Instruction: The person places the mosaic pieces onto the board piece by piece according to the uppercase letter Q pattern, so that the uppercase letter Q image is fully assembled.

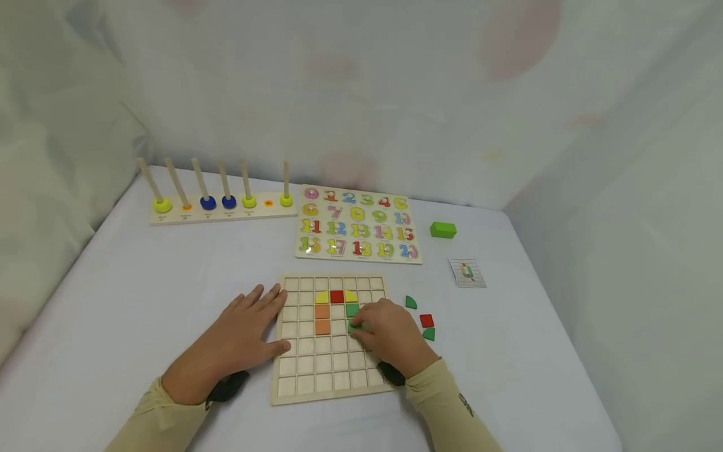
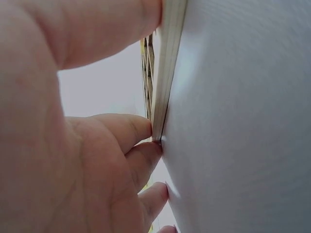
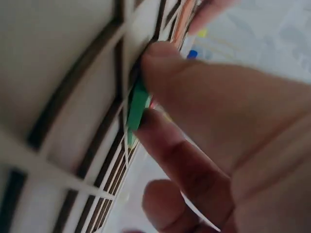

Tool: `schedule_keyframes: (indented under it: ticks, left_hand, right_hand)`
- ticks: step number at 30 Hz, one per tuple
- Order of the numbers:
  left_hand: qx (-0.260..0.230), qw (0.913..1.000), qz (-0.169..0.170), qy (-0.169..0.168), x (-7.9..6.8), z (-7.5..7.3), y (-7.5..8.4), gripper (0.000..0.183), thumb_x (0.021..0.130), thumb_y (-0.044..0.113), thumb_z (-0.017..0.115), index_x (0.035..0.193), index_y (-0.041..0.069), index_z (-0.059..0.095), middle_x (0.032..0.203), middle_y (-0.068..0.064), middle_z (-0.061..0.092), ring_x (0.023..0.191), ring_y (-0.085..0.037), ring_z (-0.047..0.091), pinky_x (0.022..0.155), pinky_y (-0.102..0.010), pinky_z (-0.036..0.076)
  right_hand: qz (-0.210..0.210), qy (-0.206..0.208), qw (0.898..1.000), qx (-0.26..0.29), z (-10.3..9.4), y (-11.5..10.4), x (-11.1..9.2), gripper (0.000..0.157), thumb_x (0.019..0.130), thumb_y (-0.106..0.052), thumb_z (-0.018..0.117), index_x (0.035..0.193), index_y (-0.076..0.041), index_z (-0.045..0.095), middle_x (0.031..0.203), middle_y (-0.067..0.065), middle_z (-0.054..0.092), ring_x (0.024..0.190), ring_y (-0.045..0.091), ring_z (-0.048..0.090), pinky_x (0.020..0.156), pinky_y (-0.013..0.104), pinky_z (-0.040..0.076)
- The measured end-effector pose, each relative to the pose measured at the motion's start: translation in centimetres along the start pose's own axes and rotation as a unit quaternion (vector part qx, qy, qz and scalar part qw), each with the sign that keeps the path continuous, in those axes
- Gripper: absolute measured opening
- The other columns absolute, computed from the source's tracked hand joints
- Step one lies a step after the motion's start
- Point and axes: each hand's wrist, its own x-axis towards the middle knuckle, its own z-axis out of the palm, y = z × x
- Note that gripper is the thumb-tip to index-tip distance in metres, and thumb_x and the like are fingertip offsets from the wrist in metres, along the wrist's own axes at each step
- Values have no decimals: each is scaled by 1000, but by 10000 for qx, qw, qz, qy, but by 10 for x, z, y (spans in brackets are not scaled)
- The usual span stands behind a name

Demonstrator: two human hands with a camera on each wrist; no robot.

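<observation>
A wooden grid board (image 1: 324, 364) lies on the white table. My left hand (image 1: 240, 333) is at its left edge, fingers extended, with thumb and fingertips touching the edge; the left wrist view shows the board's side (image 2: 167, 73) against them. In the right wrist view my right hand (image 3: 194, 111) pinches a green square tile (image 3: 138, 104) between thumb and finger, right at a cell of the grid. Above that cell sits another green square (image 1: 353, 310). Two yellow quarter-round tiles (image 1: 322, 298) flank a red square (image 1: 337, 297), and two orange squares (image 1: 322, 327) form a column below the left one.
Right of the board lie a red square (image 1: 427, 321) and two green quarter-round tiles (image 1: 411, 302). Farther right is a picture card (image 1: 467, 273), with a green block (image 1: 443, 230) behind it. A number puzzle (image 1: 358, 223) and a peg stand with rings (image 1: 226, 213) are at the back.
</observation>
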Motion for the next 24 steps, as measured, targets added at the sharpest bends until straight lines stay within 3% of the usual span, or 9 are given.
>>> schedule_keyframes:
  ticks: [3,6,11,14,19,24]
  left_hand:
    - [21,10000,-7,-14,1,-1,-1,101,93,56,77,165,-1,36,171,-21,31,156,-52,21,122,-71,19]
    - [45,10000,-4,-4,0,-1,-3,102,92,57,77,165,-1,36,171,-22,31,156,-53,22,122,-72,19]
    - [7,10000,-31,3,-4,-2,-5,102,92,57,78,164,-2,37,171,-23,30,155,-54,22,121,-73,20]
    - [-31,10000,-20,4,-5,-2,-5,102,92,57,78,164,-3,37,170,-24,30,155,-55,22,120,-73,20]
    - [-63,10000,42,27,-6,-2,-5,102,92,58,77,163,-3,37,170,-24,31,154,-55,23,120,-74,20]
    - [1,9999,121,53,-1,1,-5,101,94,58,76,164,-3,36,170,-23,32,155,-54,23,121,-72,20]
  right_hand:
    - [-216,244,9983,-492,4,-3,1,10,88,-27,91,96,-23,89,101,-9,77,86,14,63,70,26,52]
    - [-284,185,9978,-576,3,-5,0,9,91,-26,88,100,-24,89,104,-10,76,88,14,63,67,28,46]
    - [-199,-51,9998,36,-7,-5,-1,16,103,-23,74,112,-19,86,115,-6,77,107,17,70,89,38,57]
    - [227,350,9978,523,-22,1,-10,18,103,-20,74,118,-15,84,119,-3,77,113,20,70,96,42,58]
    - [1127,1202,9840,674,-45,18,-39,21,100,-14,77,120,-15,83,118,-4,76,104,19,68,83,41,59]
    - [2215,1318,9650,475,-49,38,-68,20,102,-15,73,119,-14,83,117,-3,77,96,20,65,71,36,56]
